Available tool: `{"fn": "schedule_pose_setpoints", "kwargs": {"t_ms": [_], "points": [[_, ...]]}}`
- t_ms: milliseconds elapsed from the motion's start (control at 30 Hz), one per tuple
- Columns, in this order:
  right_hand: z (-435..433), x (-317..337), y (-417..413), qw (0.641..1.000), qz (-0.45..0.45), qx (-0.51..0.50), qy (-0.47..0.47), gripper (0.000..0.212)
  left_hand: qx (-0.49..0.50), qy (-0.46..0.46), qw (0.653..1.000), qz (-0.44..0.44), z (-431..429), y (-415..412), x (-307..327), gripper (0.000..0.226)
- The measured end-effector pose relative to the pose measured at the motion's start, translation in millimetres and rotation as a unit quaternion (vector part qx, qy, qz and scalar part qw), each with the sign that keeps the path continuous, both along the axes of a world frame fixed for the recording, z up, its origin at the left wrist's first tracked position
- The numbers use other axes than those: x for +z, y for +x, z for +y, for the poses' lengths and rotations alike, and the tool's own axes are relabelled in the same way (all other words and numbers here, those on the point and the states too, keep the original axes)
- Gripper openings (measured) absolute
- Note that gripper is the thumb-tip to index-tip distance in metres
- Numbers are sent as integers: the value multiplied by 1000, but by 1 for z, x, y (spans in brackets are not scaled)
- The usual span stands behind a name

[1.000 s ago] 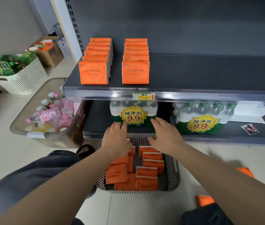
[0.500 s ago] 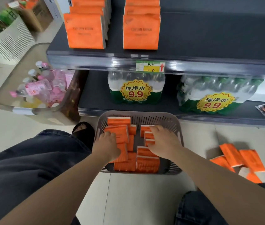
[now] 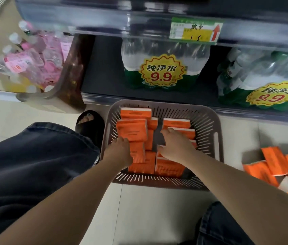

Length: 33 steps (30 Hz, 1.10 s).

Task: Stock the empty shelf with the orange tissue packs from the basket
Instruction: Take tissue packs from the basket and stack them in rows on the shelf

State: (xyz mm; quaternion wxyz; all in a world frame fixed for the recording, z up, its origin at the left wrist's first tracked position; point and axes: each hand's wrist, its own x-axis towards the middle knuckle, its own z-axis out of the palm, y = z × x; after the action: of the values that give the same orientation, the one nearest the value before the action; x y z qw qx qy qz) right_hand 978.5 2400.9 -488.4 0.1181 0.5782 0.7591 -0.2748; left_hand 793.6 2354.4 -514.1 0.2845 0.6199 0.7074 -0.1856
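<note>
From the head camera, both hands have dropped from above the basket rim into the basket [image 3: 216, 138] over the last second, and the view has tipped down so the upper shelf with its two orange rows is now out of sight; I take this as the start of another pickup. The left hand [image 3: 120, 151] curls onto a pack in the left stack, the right hand [image 3: 176, 146] spreads over the right stack; whether either has truly closed on a pack I cannot tell. The tissue packs [image 3: 133, 129] are flat, glossy orange blocks with white edges, lying in the slotted grey plastic basket. More packs [image 3: 272, 164] lie loose on the tiled floor at right.
</note>
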Motion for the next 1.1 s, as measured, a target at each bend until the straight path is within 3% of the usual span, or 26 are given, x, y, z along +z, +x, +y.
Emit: {"fn": "schedule_pose_setpoints", "kwargs": {"t_ms": [167, 300, 567, 700, 900, 1033, 1100], "points": [[17, -23, -14, 997, 52, -19, -54, 42, -8, 1, 1000, 10, 10, -6, -25, 49], [25, -40, -26, 988, 122, -40, -89, 10, -12, 9, 999, 28, 18, -7, -37, 48], [26, -75, -41, 972, 182, -97, -109, 22, -66, -14, 994, 89, 22, -8, -56, 43], [25, -83, -47, 967, 206, -100, -108, 16, -103, -23, 989, 107, 19, -7, -60, 46], [24, -89, -48, 970, 198, -101, -100, 28, -126, -19, 985, 117, 19, -8, -62, 39], [25, -88, -44, 968, 203, -109, -104, 22, -138, -11, 984, 111, 20, -8, -63, 35], [27, -87, -40, 966, 204, -115, -114, 9, -139, -14, 985, 103, 20, -10, -62, 36]]}}
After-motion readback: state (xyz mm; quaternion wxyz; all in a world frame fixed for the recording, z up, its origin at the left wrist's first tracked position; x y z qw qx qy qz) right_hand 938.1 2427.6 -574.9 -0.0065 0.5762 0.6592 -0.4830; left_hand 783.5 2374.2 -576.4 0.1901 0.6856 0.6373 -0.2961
